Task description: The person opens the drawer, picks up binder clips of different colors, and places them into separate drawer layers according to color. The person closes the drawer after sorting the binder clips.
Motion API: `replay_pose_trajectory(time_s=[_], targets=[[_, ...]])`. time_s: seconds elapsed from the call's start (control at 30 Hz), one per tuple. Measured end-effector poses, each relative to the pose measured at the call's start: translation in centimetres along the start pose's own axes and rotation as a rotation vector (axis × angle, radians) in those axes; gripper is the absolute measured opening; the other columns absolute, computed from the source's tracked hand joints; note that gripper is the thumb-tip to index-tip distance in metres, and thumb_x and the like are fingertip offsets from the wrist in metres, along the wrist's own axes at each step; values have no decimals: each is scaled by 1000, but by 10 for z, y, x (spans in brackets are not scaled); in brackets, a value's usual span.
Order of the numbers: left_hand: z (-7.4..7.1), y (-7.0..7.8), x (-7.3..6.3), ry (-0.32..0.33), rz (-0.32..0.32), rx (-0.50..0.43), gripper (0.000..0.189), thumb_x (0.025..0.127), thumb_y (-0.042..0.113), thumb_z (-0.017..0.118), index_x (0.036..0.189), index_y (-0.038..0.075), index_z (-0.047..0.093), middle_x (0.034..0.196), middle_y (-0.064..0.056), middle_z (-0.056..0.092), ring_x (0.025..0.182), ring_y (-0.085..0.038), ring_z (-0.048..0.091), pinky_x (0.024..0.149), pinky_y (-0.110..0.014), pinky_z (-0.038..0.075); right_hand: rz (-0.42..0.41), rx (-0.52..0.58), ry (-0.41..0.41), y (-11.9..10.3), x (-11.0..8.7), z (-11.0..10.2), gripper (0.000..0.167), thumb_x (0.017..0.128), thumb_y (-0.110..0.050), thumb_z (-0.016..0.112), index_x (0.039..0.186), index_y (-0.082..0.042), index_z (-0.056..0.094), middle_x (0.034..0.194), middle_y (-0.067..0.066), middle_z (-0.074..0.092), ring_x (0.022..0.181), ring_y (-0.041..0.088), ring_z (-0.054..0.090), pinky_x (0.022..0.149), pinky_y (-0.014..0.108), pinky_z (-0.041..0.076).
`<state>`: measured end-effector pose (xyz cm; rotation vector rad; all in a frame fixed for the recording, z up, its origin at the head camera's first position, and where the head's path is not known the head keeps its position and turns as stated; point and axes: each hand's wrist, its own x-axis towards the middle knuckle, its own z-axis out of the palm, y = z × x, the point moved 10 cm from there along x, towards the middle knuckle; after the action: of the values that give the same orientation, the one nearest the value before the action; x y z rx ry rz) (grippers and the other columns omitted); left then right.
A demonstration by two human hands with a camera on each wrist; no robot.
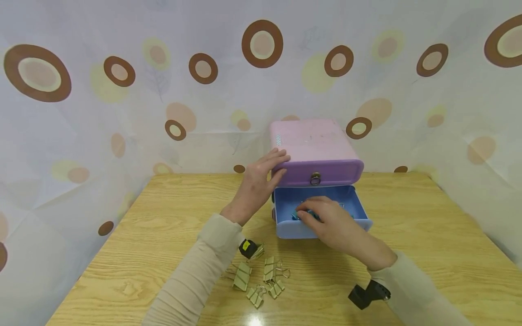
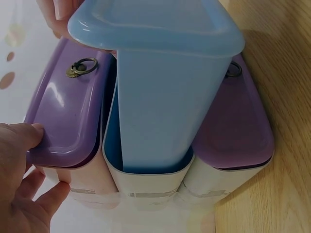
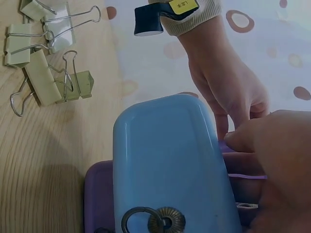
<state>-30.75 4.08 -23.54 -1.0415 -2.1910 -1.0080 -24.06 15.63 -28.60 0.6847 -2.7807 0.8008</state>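
Note:
My left hand [image 1: 258,181] rests on the left side of a pink and purple drawer box [image 1: 311,140], fingers extended along its upper edge and thumb against the purple top drawer front [image 2: 63,111]. Below that, the blue drawer [image 1: 302,230] is pulled out. Into it reaches my right hand [image 1: 336,224], its fingers bent down over small teal-blue clips [image 1: 294,215]. The fingertips are partly hidden, so I cannot tell whether they pinch a clip. In the right wrist view, the thumb [image 3: 240,138] and fingers are inside, beyond the blue drawer front.
Several gold binder clips [image 1: 242,276] lie on the wooden table [image 1: 175,217] in front of the box. A lower purple drawer [image 2: 238,121] is closed beneath the blue one. Behind the table hangs a patterned cloth [image 1: 228,99].

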Motion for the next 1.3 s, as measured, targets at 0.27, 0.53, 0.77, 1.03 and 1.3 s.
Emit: replay_pose_trajectory(time_s=[0.27,0.53,0.77,1.03,1.3], targets=[[3,-5,-1,-41,-59,-11,38,98,19,63,135,10,60,148,-6,54,146,-18,39,119,-27,34,-36,44,133,5,-14,-28,19,101,-14,57,113,-9,71,120,10,69,116,32,62,92,53,55],[10,-9,-6,-127,-120,-7,69,97,30,64,155,12,31,162,-6,31,152,-19,25,125,-36,27,-48,16,270,34,-32,-67,24,99,-13,61,122,-7,63,125,9,65,114,26,62,91,32,51],[16,-19,-18,-191,-223,-109,94,95,43,65,161,17,3,168,-2,7,155,-19,14,125,-44,25,84,126,128,71,-43,-61,56,98,-27,64,145,-4,45,146,19,47,131,40,45,102,61,42],[27,-26,-37,-208,-289,-299,110,83,34,80,159,33,1,165,10,10,150,-16,22,114,-52,41,182,127,0,98,-49,-44,85,92,-40,69,157,-11,24,162,20,23,142,49,29,105,74,33],[44,-24,-54,-304,-272,-296,115,74,39,87,154,48,6,159,14,28,148,-14,29,116,-55,37,200,154,-37,111,-50,-40,94,90,-39,71,160,-11,13,166,21,8,145,55,21,105,78,29]])
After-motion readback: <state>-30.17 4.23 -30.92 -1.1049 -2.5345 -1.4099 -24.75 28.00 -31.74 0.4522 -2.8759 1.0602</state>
